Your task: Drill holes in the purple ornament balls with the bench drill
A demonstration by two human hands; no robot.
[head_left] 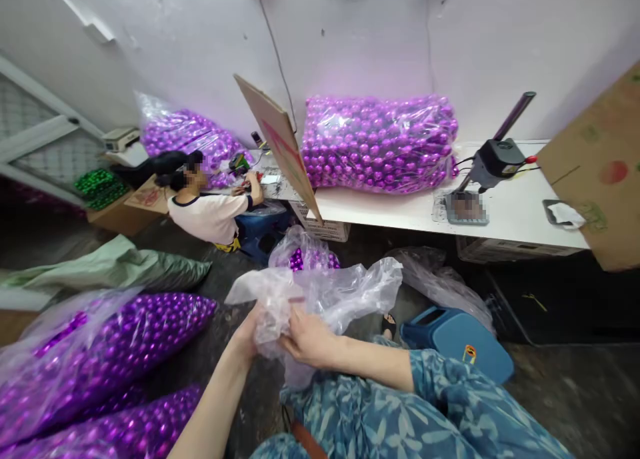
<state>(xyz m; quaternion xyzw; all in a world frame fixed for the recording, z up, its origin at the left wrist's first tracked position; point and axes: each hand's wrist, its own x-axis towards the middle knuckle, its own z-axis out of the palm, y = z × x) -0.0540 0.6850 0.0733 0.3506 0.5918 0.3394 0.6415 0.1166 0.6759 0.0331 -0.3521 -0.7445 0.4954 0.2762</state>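
Note:
A crumpled clear plastic bag (345, 289) is bunched up in front of my body, with both hands gripping it. My left hand (250, 329) is closed round its left side, the fingers partly hidden by the film. On the other side, my right hand (310, 336) pinches the gathered plastic. A reddish strip shows on the bag just above my right fingers. Beyond it on the floor stands another clear bag (300, 242) with purple shiny beads inside.
Large bags of purple beads lie at the left (125, 346) and on the white table (380, 209). A cardboard divider (280, 146) stands by a seated co-worker (207, 212). A bench machine (495, 162) is at the right, with a blue stool (455, 342) below.

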